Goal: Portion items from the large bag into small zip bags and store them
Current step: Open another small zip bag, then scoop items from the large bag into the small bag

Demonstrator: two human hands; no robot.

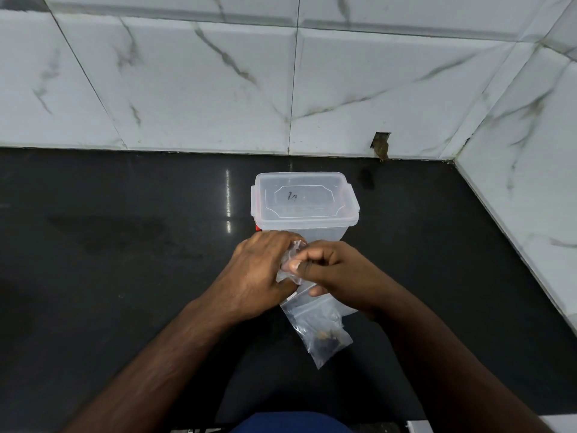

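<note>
Both hands, left hand [262, 270] and right hand [331, 270], pinch the small zip bag [315, 329] at its mouth; sealing well probably means pressing along the whole strip, contents hanging low.

Both hands, left [259, 270] and right [335, 273], meet, fingers curled, pinching.

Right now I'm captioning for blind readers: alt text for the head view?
Both hands, left and right, pinch the top of a small zip bag holding dark bits, above a black counter. A lidded clear tub stands behind.
</note>
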